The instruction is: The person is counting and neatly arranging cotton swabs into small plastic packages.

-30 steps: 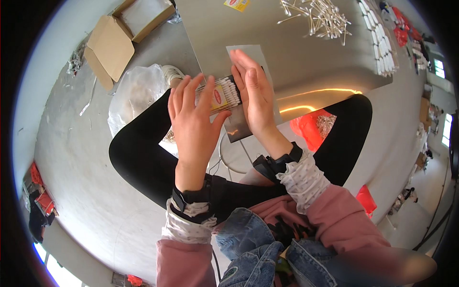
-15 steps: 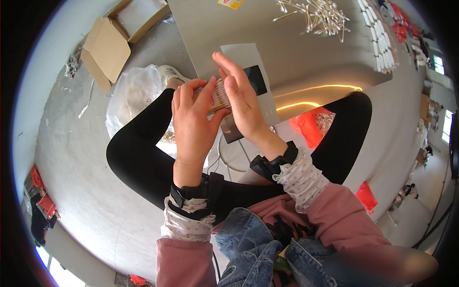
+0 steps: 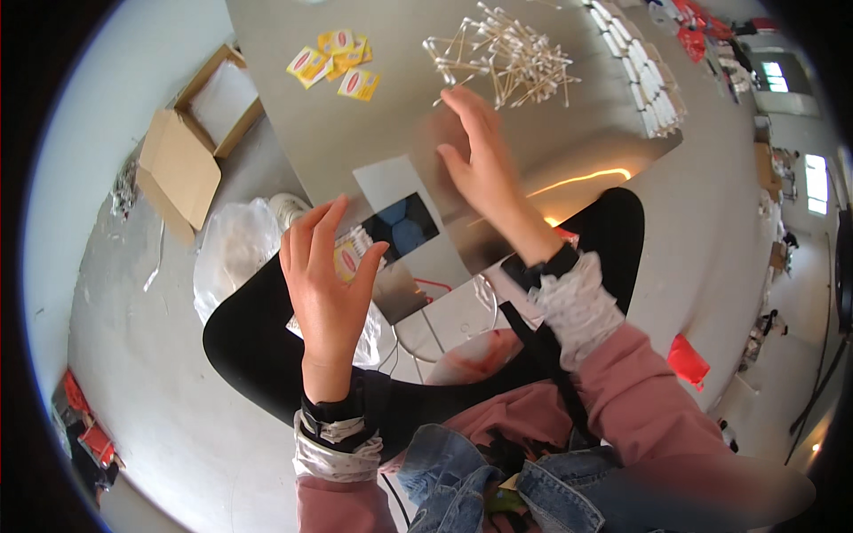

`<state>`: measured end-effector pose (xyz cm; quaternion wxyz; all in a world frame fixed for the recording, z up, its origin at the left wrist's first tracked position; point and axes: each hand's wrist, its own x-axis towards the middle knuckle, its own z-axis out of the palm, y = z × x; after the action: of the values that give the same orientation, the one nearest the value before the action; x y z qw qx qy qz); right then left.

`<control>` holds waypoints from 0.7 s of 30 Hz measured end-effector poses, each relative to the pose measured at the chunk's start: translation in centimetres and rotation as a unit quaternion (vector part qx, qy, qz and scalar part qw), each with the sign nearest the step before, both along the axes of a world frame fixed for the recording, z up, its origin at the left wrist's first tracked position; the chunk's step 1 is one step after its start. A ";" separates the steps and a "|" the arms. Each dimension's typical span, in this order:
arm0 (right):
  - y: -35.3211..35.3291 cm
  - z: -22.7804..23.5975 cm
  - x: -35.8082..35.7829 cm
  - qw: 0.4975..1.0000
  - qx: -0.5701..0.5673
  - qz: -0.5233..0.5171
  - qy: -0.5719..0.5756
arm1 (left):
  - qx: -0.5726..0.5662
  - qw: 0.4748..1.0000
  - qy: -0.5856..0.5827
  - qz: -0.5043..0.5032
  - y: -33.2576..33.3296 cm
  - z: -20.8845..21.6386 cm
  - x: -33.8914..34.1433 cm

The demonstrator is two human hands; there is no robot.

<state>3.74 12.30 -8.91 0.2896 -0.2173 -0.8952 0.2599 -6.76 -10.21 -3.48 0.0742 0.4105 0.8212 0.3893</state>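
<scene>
A person's left hand (image 3: 327, 282) grips a small clear packet (image 3: 353, 256) of cotton swabs with a yellow label, just below the near edge of a shiny metal table (image 3: 355, 133). The right hand (image 3: 475, 160), fingers spread and empty, hovers over the table near a loose heap of cotton swabs (image 3: 506, 55).

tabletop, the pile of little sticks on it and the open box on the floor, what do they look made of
The tabletop looks like smooth grey metal or laminate: it has a dull sheen and mirrors a light streak. The sticks look like cotton swabs, pale thin stems with white fluffy tips; paper or plastic stems, I cannot tell. The open box looks like plain brown corrugated cardboard, matte, with folded-out flaps.
</scene>
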 end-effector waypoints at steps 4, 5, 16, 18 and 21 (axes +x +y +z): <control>6.9 2.3 -2.9 0.978 0.163 0.011 -0.132 | 0.024 0.998 0.023 -0.048 4.0 1.2 -2.0; 8.2 2.4 -3.5 0.969 0.186 0.033 -0.158 | 0.034 0.997 0.020 -0.066 5.0 1.0 -2.3; 10.3 1.6 -4.8 0.985 0.016 0.137 -0.103 | 0.039 0.993 0.007 -0.112 8.0 -1.6 -4.0; 8.3 1.0 -4.1 0.988 0.032 0.135 -0.065 | 0.038 0.992 0.012 -0.116 8.5 -2.1 -4.1; 5.4 0.8 -2.9 0.991 0.008 0.130 -0.034 | 0.039 0.991 0.050 -0.119 9.3 -2.7 -4.3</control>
<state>0.83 17.74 -8.15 0.2247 -0.1049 -0.9273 0.2804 -11.06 -0.92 -6.21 0.0622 0.5268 0.7536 0.3883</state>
